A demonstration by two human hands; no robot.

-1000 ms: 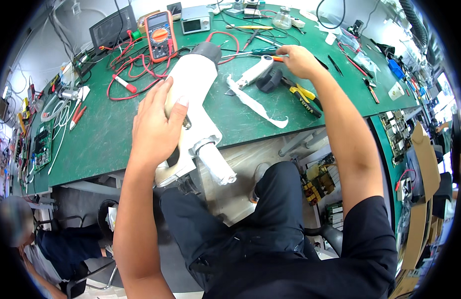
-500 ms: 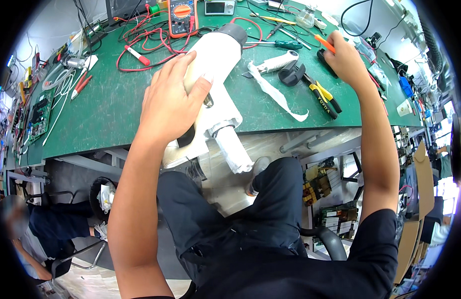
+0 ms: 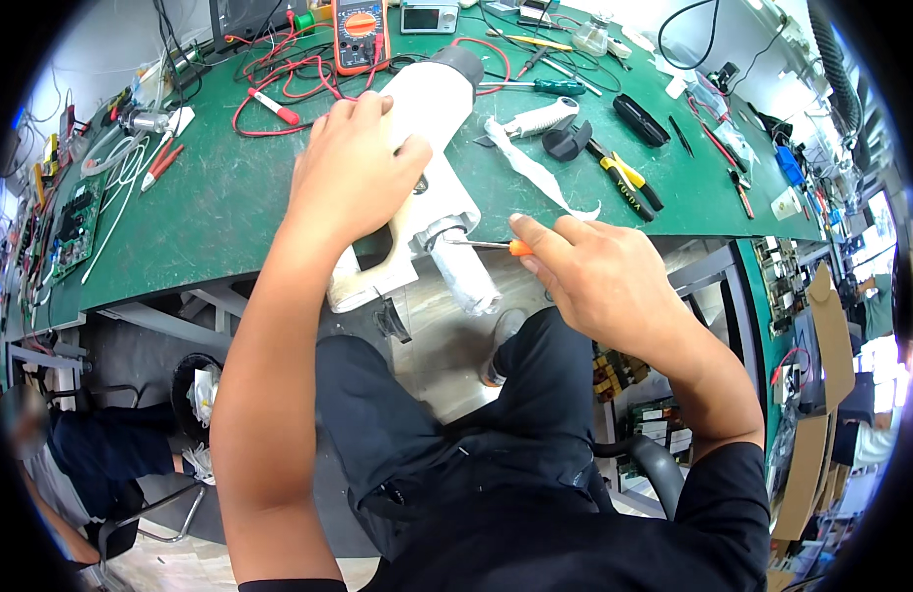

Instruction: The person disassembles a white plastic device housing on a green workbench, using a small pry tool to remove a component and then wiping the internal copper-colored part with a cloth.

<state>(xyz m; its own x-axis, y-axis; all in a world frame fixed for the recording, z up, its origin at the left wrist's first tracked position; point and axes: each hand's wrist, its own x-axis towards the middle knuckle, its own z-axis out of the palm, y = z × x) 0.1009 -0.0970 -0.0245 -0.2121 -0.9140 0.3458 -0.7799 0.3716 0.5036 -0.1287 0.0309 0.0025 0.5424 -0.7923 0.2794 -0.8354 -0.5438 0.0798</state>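
Observation:
A white appliance housing [image 3: 435, 109] with a dark round end cap lies across the bench's front edge. My left hand [image 3: 353, 176] is closed over its upper side, fingers curled and thumb toward the right. From the housing's lower end a tube wrapped in white material [image 3: 464, 276] sticks out past the bench edge. My right hand [image 3: 609, 281] grips an orange-handled screwdriver [image 3: 519, 248]. The thin metal shaft points left, its tip at the tube near the collar; whether it touches cannot be made out. Most of the orange handle is hidden in my fingers.
On the green bench [image 3: 219, 217] lie a white-handled utility knife [image 3: 537, 120], yellow-black pliers [image 3: 626, 183], a black case [image 3: 641, 120] and a white strip [image 3: 535, 173]. An orange multimeter [image 3: 361, 35] with red leads stands behind. A person sits at far left.
My right hand has come from the bench's right side down and left, bringing the screwdriver to the wrapped tube. The left hand's fingers have curled more over the housing, which has shifted slightly.

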